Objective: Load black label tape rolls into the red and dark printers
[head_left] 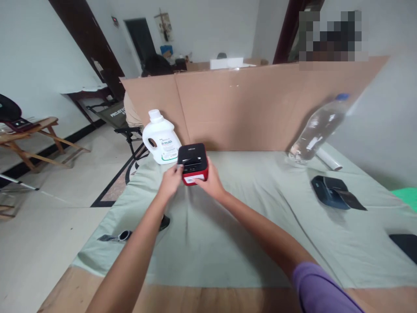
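Both hands hold a small black-and-red box-shaped device (193, 159), which looks like a label printer, with a white sticker on its red front. My left hand (171, 180) grips its left front corner, thumb on the edge. My right hand (211, 180) wraps round the right side, its thumb against the sticker; the fingers behind are hidden. Just behind and left of the device stands a white jug (162, 138) with a white cap and a side handle. Whether the device rests on the cloth or is lifted I cannot tell.
A pale green cloth (221, 243) covers the table. Cardboard (234, 108) stands upright along the back. At right are a leaning clear bottle (321, 126), a white roll (329, 158) and a dark object with a strip (335, 192). A tape-like roll (124, 235) lies at left.
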### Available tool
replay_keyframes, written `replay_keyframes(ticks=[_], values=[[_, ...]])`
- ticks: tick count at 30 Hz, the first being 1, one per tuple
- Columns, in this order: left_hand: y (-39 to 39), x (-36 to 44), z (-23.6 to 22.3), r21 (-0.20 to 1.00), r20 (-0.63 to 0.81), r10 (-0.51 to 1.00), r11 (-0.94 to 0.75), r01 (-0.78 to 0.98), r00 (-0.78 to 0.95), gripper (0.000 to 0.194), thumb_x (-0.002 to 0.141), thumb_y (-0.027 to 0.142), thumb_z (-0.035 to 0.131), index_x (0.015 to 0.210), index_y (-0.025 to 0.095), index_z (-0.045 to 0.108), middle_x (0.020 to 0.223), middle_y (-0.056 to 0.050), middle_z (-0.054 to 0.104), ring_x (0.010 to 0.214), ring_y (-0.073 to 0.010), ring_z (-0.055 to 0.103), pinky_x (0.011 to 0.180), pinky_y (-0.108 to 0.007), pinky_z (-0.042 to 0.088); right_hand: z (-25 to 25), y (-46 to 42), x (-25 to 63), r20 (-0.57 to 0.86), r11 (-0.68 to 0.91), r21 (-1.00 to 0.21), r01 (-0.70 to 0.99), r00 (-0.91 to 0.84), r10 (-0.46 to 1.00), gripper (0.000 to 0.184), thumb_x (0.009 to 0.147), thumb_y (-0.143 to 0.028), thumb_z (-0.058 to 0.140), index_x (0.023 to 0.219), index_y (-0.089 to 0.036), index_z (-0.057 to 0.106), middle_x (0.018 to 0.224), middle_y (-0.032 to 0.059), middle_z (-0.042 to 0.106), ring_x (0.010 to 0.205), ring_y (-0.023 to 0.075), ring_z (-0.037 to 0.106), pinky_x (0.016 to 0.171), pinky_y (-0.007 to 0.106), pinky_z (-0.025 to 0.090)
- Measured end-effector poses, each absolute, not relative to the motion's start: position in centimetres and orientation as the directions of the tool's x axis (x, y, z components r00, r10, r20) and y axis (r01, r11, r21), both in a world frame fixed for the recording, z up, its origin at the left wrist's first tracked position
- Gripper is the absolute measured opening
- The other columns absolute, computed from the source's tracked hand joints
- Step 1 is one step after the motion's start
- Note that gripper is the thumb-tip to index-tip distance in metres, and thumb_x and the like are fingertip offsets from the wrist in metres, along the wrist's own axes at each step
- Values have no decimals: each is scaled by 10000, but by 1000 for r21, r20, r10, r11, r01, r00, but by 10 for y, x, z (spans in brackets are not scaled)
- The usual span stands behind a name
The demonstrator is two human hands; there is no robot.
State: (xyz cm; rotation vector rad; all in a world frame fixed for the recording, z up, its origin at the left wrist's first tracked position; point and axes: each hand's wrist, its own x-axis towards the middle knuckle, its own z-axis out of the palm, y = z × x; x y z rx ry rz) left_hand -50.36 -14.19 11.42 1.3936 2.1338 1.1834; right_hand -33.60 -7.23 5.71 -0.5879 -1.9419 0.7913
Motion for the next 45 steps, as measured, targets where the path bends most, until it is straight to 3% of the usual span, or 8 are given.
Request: replay_keyframes(ticks=[5, 11, 18, 29, 34, 39, 43, 45], values=[[-164, -380, 112, 751, 181, 934, 70, 657, -307, 439, 1008, 395, 342, 1196, 157, 658, 1043, -145, 757, 960, -279, 702, 859, -341, 489, 65, -102, -206, 567, 633, -744, 215, -299, 768, 1015, 733, -577, 812, 1542, -179, 347, 1418, 177, 576, 1318, 384, 538, 1118, 557, 416], [-195, -300, 91, 762, 109, 980, 26, 647, -168, 445, 1015, 340, 346, 1325, 137, 592, 1099, -167, 742, 974, -285, 699, 863, -366, 495, 29, -171, -124, 431, 445, -828, 340, -121, 894, 1002, 770, -535, 798, 1574, -225, 287, 1480, 187, 516, 1352, 402, 511, 1108, 620, 419], [-205, -288, 80, 758, 59, 984, 67, 649, -171, 470, 1020, 334, 328, 1375, 139, 567, 1125, -169, 735, 1013, -292, 697, 892, -380, 498, 18, -186, -117, 363, 384, -888, 253, -128, 923, 996, 784, -475, 806, 1583, -235, 261, 1540, 170, 460, 1407, 365, 464, 1154, 588, 389], [-211, -280, 71, 775, 51, 976, 95, 625, -211, 490, 1022, 330, 325, 1433, 162, 531, 1177, -158, 726, 1051, -296, 693, 918, -390, 497, 11, -187, -112, 331, 356, -892, 281, -132, 934, 978, 777, -487, 804, 1565, -215, 293, 1509, 168, 501, 1374, 364, 500, 1137, 591, 405], [-212, -286, 70, 841, 93, 974, 34, 540, -206, 508, 1026, 286, 273, 1423, 177, 571, 1313, -136, 681, 1166, -273, 650, 1001, -396, 468, 13, -186, -110, 317, 345, -899, 270, -143, 938, 970, 772, -479, 810, 1560, -231, 302, 1531, 149, 484, 1376, 358, 501, 1139, 585, 409], [-202, -301, 63, 929, 60, 971, 30, 369, -232, 418, 948, 282, 445, 1279, 158, 668, 1342, -123, 662, 1252, -247, 589, 1087, -373, 422, 16, -186, -110, 307, 339, -905, 255, -155, 939, 980, 774, -468, 813, 1564, -223, 288, 1565, 149, 438, 1425, 355, 442, 1173, 592, 361], [-194, -304, 61, 967, -134, 959, 182, 181, -251, 429, 884, 303, 517, 1273, 181, 648, 1274, -108, 689, 1065, -223, 661, 826, -299, 527, 17, -186, -111, 303, 336, -907, 255, -158, 940, 976, 779, -465, 808, 1567, -234, 282, 1553, 145, 454, 1407, 355, 462, 1157, 589, 382], [-192, -304, 63, 955, -244, 942, 275, 115, -232, 458, 873, 321, 508, 1306, 211, 608, 1267, -91, 684, 918, -189, 673, 622, -237, 483, 18, -187, -111, 302, 334, -905, 263, -155, 940, 977, 779, -467, 805, 1570, -239, 279, 1549, 144, 461, 1403, 359, 466, 1149, 595, 388]])
